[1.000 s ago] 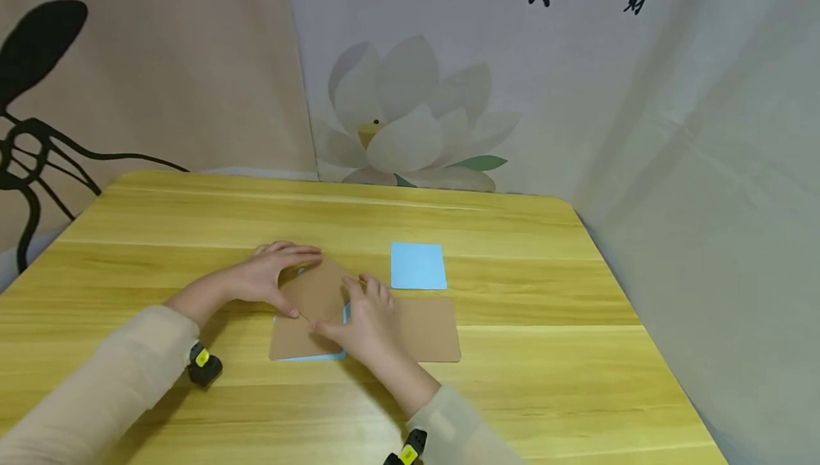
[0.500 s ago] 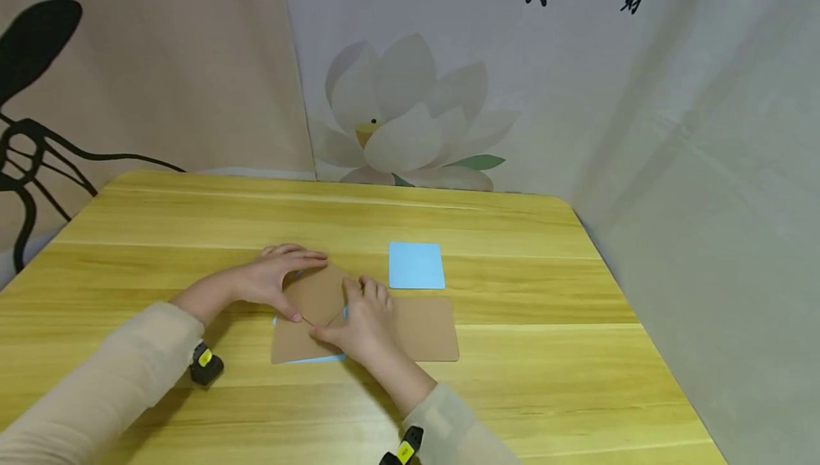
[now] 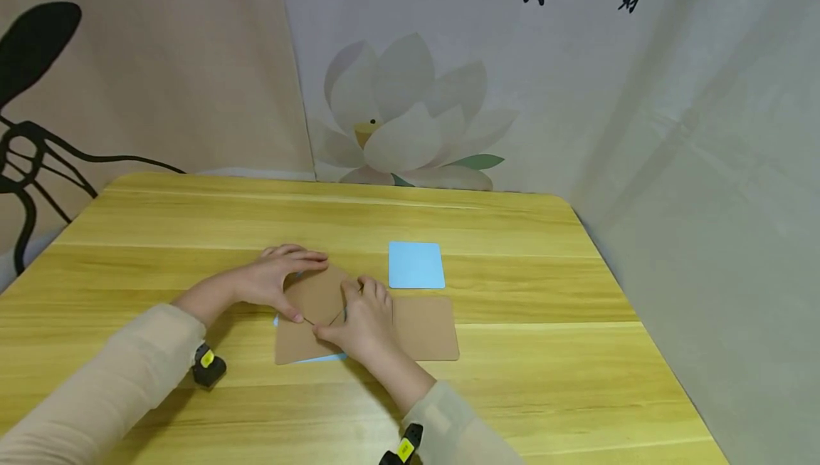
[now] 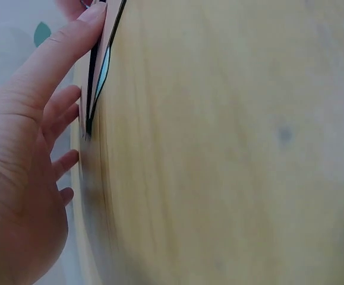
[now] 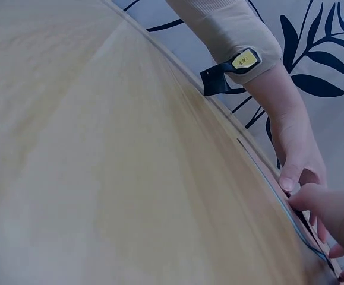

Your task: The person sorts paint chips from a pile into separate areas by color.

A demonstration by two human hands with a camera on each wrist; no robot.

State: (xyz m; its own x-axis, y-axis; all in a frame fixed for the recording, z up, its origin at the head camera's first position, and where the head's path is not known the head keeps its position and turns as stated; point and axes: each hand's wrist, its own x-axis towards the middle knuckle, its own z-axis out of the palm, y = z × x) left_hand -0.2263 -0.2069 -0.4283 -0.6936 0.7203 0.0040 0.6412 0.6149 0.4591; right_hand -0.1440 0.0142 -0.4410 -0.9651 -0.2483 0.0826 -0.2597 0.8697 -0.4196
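Observation:
A brown square card (image 3: 317, 295) lies turned cornerwise over another brown card (image 3: 297, 345), with blue edges showing around and beneath the lower one. My left hand (image 3: 274, 281) spans the upper card's left side, thumb at its near edge and fingers at its far edge. On the opposite side, my right hand (image 3: 366, 322) holds it between thumb and fingers, hiding part of the stack. From the left wrist view, narrow gaps show between the stacked cards (image 4: 104, 65) near the left thumb. Both thumbs almost meet at the card's near corner in the right wrist view.
Just right of the right hand lies another brown card (image 3: 426, 330), flat on the wooden table (image 3: 544, 379). Behind it is a light-blue square card (image 3: 416, 265). A printed curtain (image 3: 410, 109) hangs along the table's far edge.
The lower brown card has shifted slightly right and turned a little. My left hand has edged right with the upper card, bringing the thumbs closer together. The right hand has hardly moved.

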